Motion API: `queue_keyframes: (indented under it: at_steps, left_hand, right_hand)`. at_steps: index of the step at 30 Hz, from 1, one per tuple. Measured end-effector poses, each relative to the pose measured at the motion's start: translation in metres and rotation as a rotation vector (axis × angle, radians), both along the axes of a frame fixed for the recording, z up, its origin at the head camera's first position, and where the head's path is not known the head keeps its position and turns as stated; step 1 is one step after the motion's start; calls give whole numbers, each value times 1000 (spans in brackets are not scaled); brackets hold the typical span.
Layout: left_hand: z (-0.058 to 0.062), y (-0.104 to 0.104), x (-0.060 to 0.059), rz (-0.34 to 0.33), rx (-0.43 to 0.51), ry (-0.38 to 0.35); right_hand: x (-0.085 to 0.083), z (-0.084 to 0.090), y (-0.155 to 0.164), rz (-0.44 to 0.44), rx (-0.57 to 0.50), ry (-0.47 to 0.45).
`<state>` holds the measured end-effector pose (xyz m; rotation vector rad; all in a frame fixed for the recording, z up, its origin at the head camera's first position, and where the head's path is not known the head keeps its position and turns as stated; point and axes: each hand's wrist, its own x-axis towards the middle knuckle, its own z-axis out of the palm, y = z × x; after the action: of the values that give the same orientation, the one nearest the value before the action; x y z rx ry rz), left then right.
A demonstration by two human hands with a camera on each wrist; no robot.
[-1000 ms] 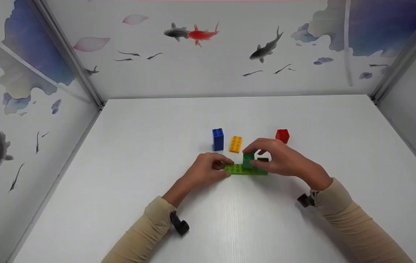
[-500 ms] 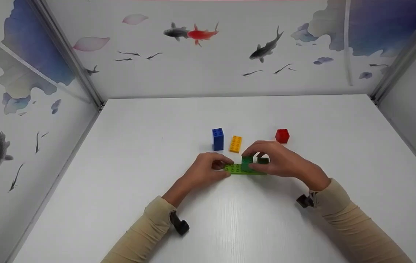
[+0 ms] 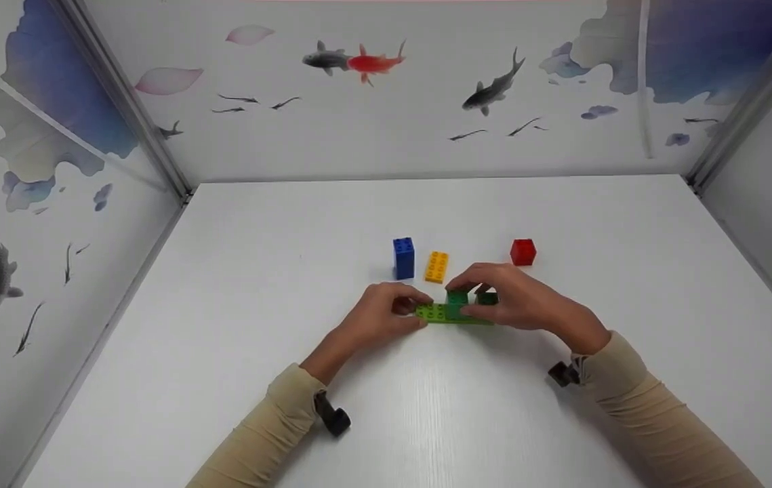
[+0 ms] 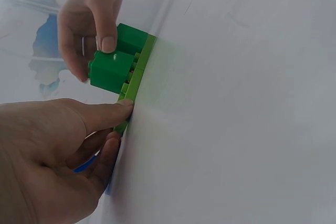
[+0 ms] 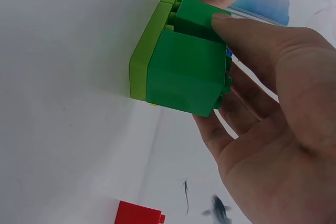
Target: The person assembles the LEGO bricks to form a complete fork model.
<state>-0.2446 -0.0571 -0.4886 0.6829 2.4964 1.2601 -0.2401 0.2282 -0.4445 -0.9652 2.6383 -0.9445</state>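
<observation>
While the head view shows the left hand (image 3: 386, 315) pinching the light green plate (image 3: 434, 313) on the bench (image 3: 426, 407), the right hand (image 3: 518, 298) grips a dark green brick (image 3: 457, 298) on it. Left wrist view: misaligned studs could jam seating. Right wrist view: alignment probably good, partly hidden.
</observation>
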Motion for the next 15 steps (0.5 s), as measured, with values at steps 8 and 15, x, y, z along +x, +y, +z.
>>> queue_keyframes:
  at_steps: [8, 15]
  left_hand:
    - [0, -1, 0, -10, 7, 6]
    - [1, -1, 1, 6, 7, 7]
  right_hand:
    - [2, 2, -2, -13, 17, 15]
    - [4, 3, -4, -30, 29, 44]
